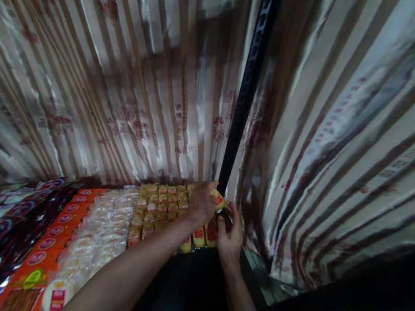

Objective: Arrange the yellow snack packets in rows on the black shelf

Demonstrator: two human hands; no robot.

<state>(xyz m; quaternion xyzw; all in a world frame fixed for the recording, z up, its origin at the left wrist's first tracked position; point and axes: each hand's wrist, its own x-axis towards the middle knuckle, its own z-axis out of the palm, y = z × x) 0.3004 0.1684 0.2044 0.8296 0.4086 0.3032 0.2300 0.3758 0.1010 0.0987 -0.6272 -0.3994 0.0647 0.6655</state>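
Observation:
My left hand (201, 203) reaches over rows of small yellow packaged snacks (160, 206) on a dark shelf. Its fingers are closed on one yellow snack packet (218, 200) with a red label, held at the right end of the rows. Just below and to the right is my right hand (230, 240), thumb and fingers curved upward and apart, close to the front right packets. I see nothing held in it, though the picture is dim and blurred there.
Left of the yellow packets lie clear-wrapped pale round items (105, 224), orange packs (54, 233) and dark glossy packs (5, 230). A black slotted post (244, 88) slants up behind my hands. Striped printed sheeting (150, 81) hangs behind and to the right.

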